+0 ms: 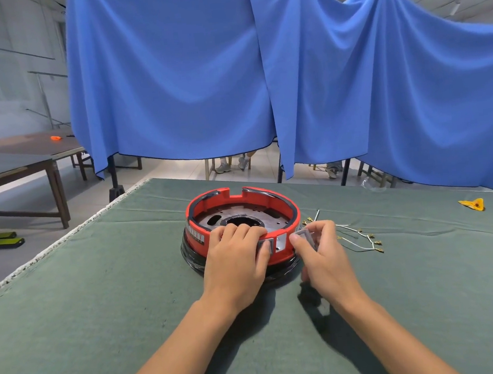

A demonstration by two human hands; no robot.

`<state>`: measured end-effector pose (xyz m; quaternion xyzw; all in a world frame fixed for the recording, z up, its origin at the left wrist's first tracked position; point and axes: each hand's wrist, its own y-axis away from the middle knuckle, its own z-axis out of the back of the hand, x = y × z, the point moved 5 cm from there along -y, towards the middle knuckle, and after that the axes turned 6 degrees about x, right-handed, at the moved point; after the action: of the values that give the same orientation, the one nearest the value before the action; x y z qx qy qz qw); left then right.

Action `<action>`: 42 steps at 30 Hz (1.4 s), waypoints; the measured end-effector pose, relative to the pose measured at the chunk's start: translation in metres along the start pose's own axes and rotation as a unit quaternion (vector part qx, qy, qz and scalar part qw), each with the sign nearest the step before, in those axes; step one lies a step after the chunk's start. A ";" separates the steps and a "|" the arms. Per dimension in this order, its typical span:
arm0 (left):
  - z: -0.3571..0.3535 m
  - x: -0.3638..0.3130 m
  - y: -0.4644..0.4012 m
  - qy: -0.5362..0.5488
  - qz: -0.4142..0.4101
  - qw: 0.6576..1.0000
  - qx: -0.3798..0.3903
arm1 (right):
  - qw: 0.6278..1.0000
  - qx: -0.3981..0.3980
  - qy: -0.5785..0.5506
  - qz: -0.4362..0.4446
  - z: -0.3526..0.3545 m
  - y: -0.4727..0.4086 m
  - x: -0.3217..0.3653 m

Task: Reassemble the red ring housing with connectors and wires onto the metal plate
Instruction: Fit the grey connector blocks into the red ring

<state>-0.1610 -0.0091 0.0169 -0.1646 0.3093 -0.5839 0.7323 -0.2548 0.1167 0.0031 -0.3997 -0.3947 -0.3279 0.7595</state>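
Observation:
The red ring housing (282, 204) sits on a perforated metal plate (235, 213) in the middle of the green cloth, over a black wrapped base. My left hand (236, 259) grips the ring's near rim, its thumb on a grey connector (267, 246) set in the red wall. My right hand (319, 249) pinches a second grey connector frame (304, 235) just right of an opening in the ring's near wall. White wires with brass terminals (363, 239) lie loose on the cloth to the right of the ring.
A thin metal rod (317, 215) lies beside the wires. A yellow scrap (473, 204) rests at the far right of the green cloth (100, 304). The table's left edge runs diagonally. Blue curtains hang behind, with wooden tables at left.

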 end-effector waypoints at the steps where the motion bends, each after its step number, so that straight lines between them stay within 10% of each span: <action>1: 0.000 0.000 0.000 0.001 0.000 1.000 0.001 | 1.000 -0.012 -0.005 -0.002 0.000 0.001 -0.001; 8: 0.000 0.001 0.000 0.003 -0.001 1.000 -0.001 | 0.997 -0.075 0.006 0.010 0.012 0.001 0.002; 15: -0.001 0.002 0.000 0.002 -0.001 1.000 0.003 | 0.990 0.041 -0.134 0.000 0.002 -0.002 0.006; 27: -0.001 0.001 0.000 0.006 -0.002 1.000 -0.002 | 0.994 -0.070 0.060 0.053 0.008 0.006 0.009; 42: -0.001 0.001 0.000 -0.003 -0.004 1.000 0.002 | 0.996 -0.062 0.014 0.070 0.004 0.006 0.005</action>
<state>-0.1617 -0.0103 0.0157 -0.1655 0.3055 -0.5868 0.7314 -0.2488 0.1220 0.0070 -0.4682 -0.3339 -0.3034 0.7598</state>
